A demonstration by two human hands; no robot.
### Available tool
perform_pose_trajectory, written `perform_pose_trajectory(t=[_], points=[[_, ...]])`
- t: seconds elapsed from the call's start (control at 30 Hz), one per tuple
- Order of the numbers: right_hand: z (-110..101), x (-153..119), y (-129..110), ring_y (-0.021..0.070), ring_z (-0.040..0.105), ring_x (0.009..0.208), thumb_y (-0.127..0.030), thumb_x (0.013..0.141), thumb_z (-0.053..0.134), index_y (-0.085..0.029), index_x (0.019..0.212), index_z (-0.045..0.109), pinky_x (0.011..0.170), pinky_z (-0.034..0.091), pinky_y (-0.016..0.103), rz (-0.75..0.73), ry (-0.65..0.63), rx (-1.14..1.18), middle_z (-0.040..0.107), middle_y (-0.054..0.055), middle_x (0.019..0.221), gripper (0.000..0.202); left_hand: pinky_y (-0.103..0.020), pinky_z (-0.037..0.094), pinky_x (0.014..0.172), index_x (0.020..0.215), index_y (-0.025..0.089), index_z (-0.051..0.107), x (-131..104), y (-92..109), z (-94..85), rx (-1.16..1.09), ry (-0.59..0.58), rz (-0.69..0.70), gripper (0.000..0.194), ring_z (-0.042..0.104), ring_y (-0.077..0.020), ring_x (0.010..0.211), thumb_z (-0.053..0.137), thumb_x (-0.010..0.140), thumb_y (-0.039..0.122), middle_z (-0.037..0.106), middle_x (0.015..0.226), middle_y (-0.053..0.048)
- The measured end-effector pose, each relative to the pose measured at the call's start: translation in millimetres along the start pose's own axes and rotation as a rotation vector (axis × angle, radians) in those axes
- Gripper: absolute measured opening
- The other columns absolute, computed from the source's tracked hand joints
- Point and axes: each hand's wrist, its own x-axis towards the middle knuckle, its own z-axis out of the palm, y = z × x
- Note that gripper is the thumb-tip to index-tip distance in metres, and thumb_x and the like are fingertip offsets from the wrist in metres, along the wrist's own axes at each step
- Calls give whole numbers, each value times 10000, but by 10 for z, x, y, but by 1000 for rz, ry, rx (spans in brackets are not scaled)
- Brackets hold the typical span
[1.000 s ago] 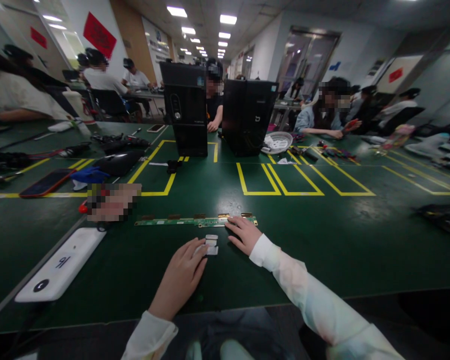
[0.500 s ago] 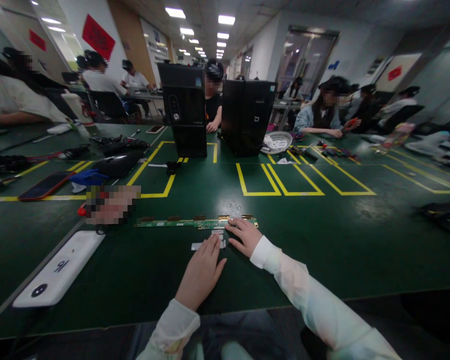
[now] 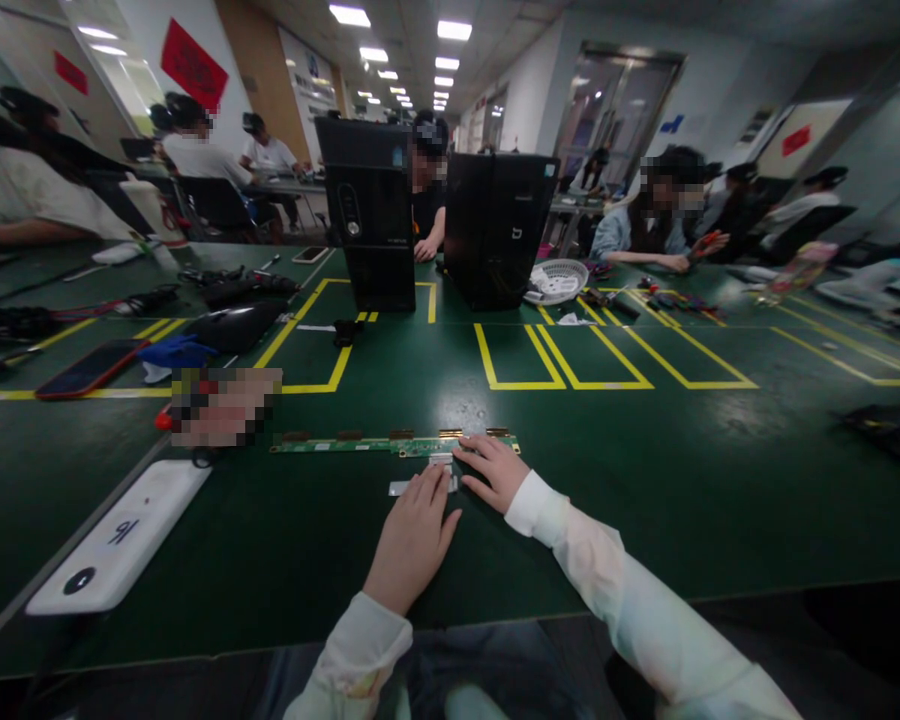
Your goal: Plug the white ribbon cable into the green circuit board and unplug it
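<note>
A long narrow green circuit board (image 3: 345, 446) lies flat on the table, with brown-gold strips along its far edge. Below its right half is a folded whitish flat ribbon cable (image 3: 400, 489), reaching up to the board's near edge. My left hand (image 3: 412, 535) rests on this cable, fingers stretched out together and thumb apart; the fingers hide much of it. My right hand (image 3: 497, 474) is at the board's right part, its fingers spread and fingertips touching the board. Whether the cable's end sits in a connector is too small to tell.
A white power-bank-like device (image 3: 116, 540) and a pixelated blurred object (image 3: 225, 408) lie to the left. Two black computer towers (image 3: 371, 215) stand ahead. Beyond them are a white basket (image 3: 556, 280), scattered tools and cables, and several people at tables. Yellow tape (image 3: 525, 386) marks the green tabletop.
My left hand and the ribbon cable appear slightly farther right and up. My right hand keeps its place at the board, and the view has shifted a little.
</note>
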Motion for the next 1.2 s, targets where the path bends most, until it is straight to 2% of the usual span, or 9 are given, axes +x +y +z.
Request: perform_pose_trajectory(t=[0.3,0.47,0.63,0.73,0.9,1.1,1.2], points=[[10,0,6,271,447,1236,-369,901,521,-178,1297,547,1030,398,477,4,-1,29,512,125,1351,441,-456,430,1044,1315,91,483,20,-18,-50,-17,-9,20,440,505,-283,1260,439,939,317,538,1357,-176],[-10,-8,18,270,431,1256,-375,894,530,-182,1319,527,1040,387,486,-7,-24,47,505,130,1365,467,-443,406,1065,1346,77,450,46,-134,-92,-50,-105,84,487,478,-282,1284,466,929,328,494,1399,-185],[-44,-13,17,265,405,1284,-378,887,533,-186,1331,516,1057,365,496,-9,-41,57,498,134,1373,483,-444,399,1064,1381,167,422,82,-286,-102,-87,-149,146,456,440,-251,1318,394,960,341,482,1424,-128],[-73,-8,15,262,398,1293,-375,893,521,-168,1340,508,1069,356,486,-18,-62,66,488,136,1387,493,-436,414,1046,1395,168,405,96,-333,-117,-85,-177,160,464,434,-249,1320,377,964,339,465,1438,-125],[-125,2,0,264,389,1302,-377,893,517,-166,1347,502,1070,355,494,-18,-90,76,478,139,1397,501,-442,458,999,1384,188,425,94,-295,-138,-71,-158,130,468,463,-270,1296,394,954,371,482,1427,-110],[-136,4,-14,277,389,1297,-378,874,546,-136,1332,517,1073,351,487,-19,-82,71,482,145,1392,518,-422,434,1031,1351,97,456,99,-184,-139,-42,-139,106,487,492,-281,1271,427,942,360,497,1403,-167],[-115,6,-8,277,392,1295,-379,872,547,-138,1328,518,1070,355,490,-25,-73,68,484,142,1389,517,-420,441,1026,1338,89,469,106,-154,-138,-37,-135,95,474,500,-281,1264,430,939,341,501,1398,-175]])
